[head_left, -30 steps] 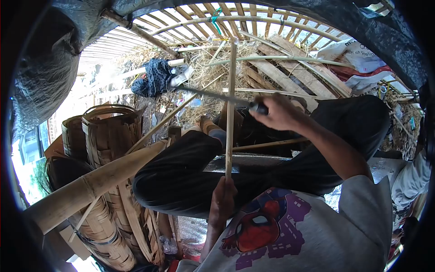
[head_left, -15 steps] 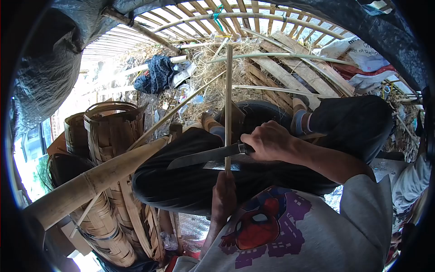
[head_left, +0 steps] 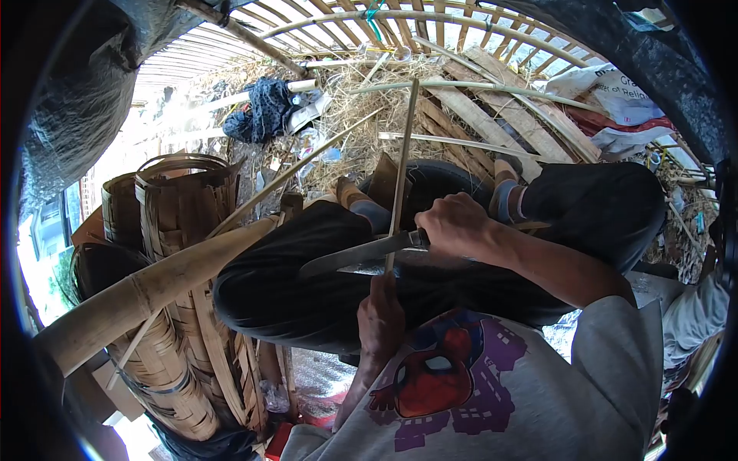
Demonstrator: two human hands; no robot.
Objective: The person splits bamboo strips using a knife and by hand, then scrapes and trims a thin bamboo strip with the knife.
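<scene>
My right hand [head_left: 455, 224] is wrapped round the dark handle of a long-bladed machete [head_left: 350, 256], whose blade points left across my lap. The blade lies against a bamboo strip [head_left: 403, 165] near its lower end. My left hand [head_left: 380, 311] grips the bottom of that strip, just under the blade. The strip stands up away from me, leaning a little to the right at its top. Whether the edge bites into the bamboo I cannot tell.
A thick bamboo pole [head_left: 154, 292] slants in from the left beside woven bamboo baskets [head_left: 188, 207]. Ahead lie wooden planks [head_left: 492, 115], straw, a dark patterned cloth [head_left: 265, 107] and a white sack [head_left: 607, 92]. A slatted bamboo fence [head_left: 430, 23] closes the back.
The strip's top has tilted to the right, and it shows its narrow side more. The machete and both hands have shifted slightly; the blade still crosses the strip low down.
</scene>
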